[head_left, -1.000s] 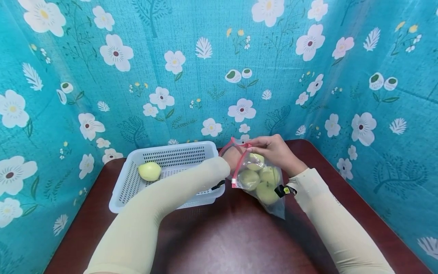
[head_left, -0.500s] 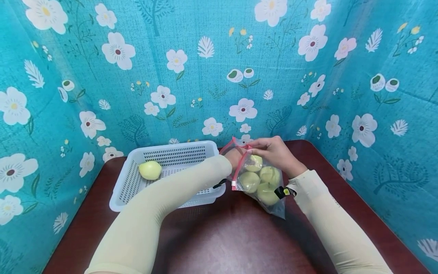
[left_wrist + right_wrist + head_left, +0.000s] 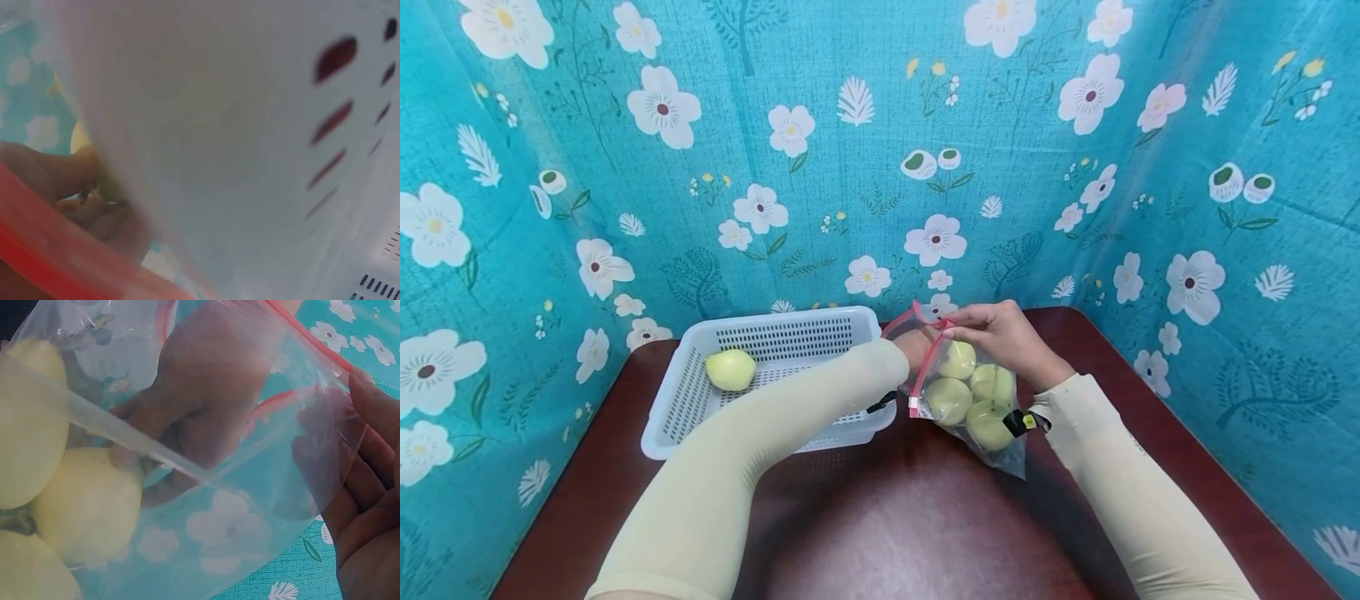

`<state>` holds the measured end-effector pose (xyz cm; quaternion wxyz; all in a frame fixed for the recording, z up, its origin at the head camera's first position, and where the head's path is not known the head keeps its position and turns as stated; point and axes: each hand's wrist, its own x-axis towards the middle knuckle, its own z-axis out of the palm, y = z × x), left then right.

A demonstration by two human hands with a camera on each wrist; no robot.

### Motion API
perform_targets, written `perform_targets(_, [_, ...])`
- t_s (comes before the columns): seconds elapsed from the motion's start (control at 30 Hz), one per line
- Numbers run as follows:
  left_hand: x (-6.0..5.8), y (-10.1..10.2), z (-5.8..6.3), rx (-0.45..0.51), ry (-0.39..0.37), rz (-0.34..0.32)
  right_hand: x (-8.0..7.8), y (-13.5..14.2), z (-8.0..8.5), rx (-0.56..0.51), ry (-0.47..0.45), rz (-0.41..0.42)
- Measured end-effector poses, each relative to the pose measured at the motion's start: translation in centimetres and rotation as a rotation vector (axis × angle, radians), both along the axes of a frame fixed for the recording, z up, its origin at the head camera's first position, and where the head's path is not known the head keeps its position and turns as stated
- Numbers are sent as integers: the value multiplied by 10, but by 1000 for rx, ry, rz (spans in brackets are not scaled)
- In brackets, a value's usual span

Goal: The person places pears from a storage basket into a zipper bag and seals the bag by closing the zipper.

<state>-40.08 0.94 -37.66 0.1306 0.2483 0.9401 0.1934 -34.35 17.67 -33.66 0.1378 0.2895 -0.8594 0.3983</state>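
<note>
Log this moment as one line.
left hand: inside bag, touching fruit, grip unclear | right hand: pinching red edge | bag: open, four fruits visible | basket: one fruit visible

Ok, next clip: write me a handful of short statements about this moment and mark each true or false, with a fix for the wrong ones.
1. The right hand holds the red edge of the clear bag. True.
2. The bag is zipped shut. False: its mouth is open, and the left hand reaches inside it.
3. The basket is on the person's left of the bag. True.
4. Three fruits show in the basket. False: only one yellow-green fruit shows there, though the left sleeve covers part of the basket.
5. Several fruits show through the bag's plastic. True.
</note>
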Motion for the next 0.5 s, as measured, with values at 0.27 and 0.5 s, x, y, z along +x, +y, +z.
perform_targets(0.27, [-8, 6, 3, -146, 2, 23, -1, 3, 1, 3, -15, -11])
perform_targets(0.5, [-1, -1, 7, -137, 36, 0, -1, 5, 0, 1, -22, -18])
